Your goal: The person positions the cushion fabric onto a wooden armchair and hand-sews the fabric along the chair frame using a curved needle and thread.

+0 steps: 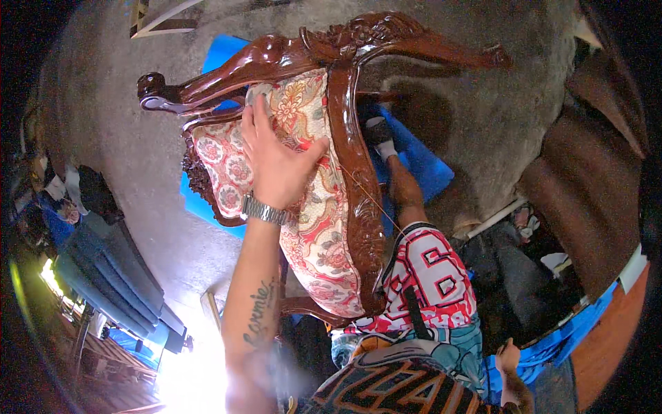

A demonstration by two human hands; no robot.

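Note:
An ornate dark wooden chair [358,200] with carved, glossy legs lies tipped over in front of me. Its seat [317,248] is covered in cream, red and gold floral fabric; the backrest [222,162] has round floral medallions. My left hand [277,155] lies with fingers spread on the seat fabric. A thin thread [372,196] stretches from the fabric's edge across the carved rail toward my lap. Low on the right, my right hand [508,356] is held away from the chair, fingers closed; whatever is between them is too small to make out.
Blue sheeting [424,148] lies under the chair on the grey concrete floor. My leg [407,186] extends beside the seat rail. Brown material [576,186] and dark cloth items are at the right. Folded blue-grey fabric [103,276] hangs at the left, near a bright opening.

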